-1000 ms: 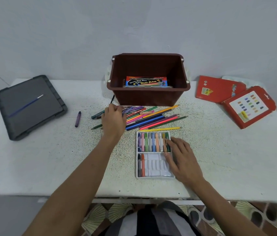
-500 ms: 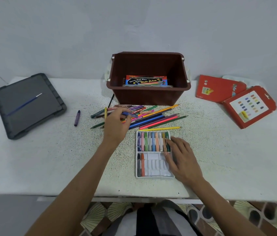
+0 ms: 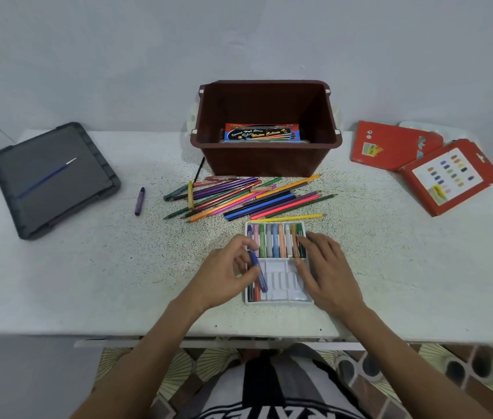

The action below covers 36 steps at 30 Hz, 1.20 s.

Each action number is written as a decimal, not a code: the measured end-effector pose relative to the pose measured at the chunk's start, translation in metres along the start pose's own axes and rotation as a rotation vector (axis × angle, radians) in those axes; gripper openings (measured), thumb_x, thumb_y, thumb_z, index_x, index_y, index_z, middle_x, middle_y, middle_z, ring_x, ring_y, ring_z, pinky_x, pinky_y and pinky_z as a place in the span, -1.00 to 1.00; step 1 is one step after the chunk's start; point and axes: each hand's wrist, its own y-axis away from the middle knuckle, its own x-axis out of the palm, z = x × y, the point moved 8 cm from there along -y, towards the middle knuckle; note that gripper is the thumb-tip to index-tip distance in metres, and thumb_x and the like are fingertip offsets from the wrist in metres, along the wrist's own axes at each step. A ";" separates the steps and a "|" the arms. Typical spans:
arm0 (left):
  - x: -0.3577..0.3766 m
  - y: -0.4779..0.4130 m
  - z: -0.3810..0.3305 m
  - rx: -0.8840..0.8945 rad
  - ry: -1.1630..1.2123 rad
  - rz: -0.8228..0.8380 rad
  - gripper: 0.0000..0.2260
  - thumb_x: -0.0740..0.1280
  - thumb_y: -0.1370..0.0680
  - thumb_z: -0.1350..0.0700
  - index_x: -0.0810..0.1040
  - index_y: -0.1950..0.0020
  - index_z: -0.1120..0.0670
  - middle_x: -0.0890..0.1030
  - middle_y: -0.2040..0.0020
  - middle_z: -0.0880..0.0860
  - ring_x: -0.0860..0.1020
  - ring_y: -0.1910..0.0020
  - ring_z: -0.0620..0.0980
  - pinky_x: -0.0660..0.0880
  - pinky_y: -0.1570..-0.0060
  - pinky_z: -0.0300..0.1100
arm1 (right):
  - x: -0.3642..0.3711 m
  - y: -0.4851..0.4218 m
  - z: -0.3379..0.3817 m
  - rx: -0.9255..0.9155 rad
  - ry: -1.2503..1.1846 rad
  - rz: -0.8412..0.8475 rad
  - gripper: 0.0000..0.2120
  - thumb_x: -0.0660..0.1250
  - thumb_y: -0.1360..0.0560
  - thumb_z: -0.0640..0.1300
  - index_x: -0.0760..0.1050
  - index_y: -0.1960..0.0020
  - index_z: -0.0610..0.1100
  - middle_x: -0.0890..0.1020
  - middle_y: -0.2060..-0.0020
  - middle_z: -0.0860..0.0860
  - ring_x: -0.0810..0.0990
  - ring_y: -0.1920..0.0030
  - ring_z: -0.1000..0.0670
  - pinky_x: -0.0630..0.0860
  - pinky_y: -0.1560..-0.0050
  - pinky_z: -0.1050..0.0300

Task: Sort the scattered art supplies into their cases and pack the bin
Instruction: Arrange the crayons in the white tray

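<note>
Left hand point(image 3: 224, 276) fingers clamped on a blue crayon point(image 3: 258, 272) over the crayon tray point(image 3: 281, 301); right hand point(image 3: 326, 273) fingers flat on its edge; brown bin point(image 3: 266, 160) holds a "Special High Class Water Colour" box point(image 3: 261, 134)

Even, soft, diffuse light; faint shadows only; no glare; wide-angle bending at edges; slightly soft focus throughout.

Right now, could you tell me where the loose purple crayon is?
Head view: the purple crayon lies left on the table, between the grey lid and the pencil pile.
</note>
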 end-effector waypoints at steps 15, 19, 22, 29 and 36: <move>0.020 0.000 0.008 0.041 -0.328 -0.061 -0.47 0.42 -0.48 -0.14 0.38 -0.42 -0.13 0.34 -0.22 -0.10 0.26 -0.23 -0.13 0.26 -0.23 -0.15 | 0.000 0.000 0.001 -0.015 0.010 0.005 -0.50 0.04 -0.66 0.10 0.39 -0.43 -0.21 0.47 -0.35 -0.13 0.37 -0.36 -0.15 0.34 -0.37 -0.12; 0.015 0.000 0.019 -0.059 -0.349 -0.125 -0.25 0.46 -0.39 -0.25 0.22 -0.51 -0.19 0.26 -0.27 -0.07 0.19 -0.29 -0.10 0.16 -0.26 -0.15 | 0.000 0.001 0.001 -0.009 0.008 0.009 -0.47 0.00 -0.67 0.12 0.40 -0.42 -0.22 0.48 -0.35 -0.14 0.38 -0.36 -0.15 0.35 -0.37 -0.14; 0.014 -0.001 0.028 -0.089 -0.354 -0.147 -0.20 0.46 -0.35 -0.31 0.20 -0.51 -0.21 0.26 -0.30 -0.05 0.19 -0.32 -0.06 0.16 -0.30 -0.12 | -0.001 0.001 0.002 -0.008 0.006 0.008 -0.45 -0.04 -0.67 0.13 0.40 -0.41 -0.22 0.49 -0.35 -0.14 0.38 -0.36 -0.15 0.35 -0.37 -0.14; 0.004 -0.005 0.030 -0.050 -0.347 -0.153 -0.27 0.35 -0.40 -0.38 0.25 -0.50 -0.17 0.30 -0.28 -0.05 0.22 -0.29 -0.07 0.19 -0.31 -0.10 | 0.002 0.002 -0.001 0.005 0.002 0.032 -0.44 -0.06 -0.68 0.15 0.39 -0.43 -0.21 0.47 -0.36 -0.12 0.37 -0.38 -0.14 0.35 -0.37 -0.15; -0.078 -0.038 0.046 -0.129 -0.370 -0.583 -0.72 0.35 -0.57 -0.02 0.53 -0.24 0.04 0.53 -0.15 0.06 0.51 -0.08 -0.01 0.49 -0.15 -0.01 | 0.003 0.002 -0.002 0.021 -0.018 0.042 -0.43 -0.07 -0.66 0.18 0.38 -0.44 -0.17 0.45 -0.38 -0.08 0.34 -0.40 -0.10 0.33 -0.41 -0.11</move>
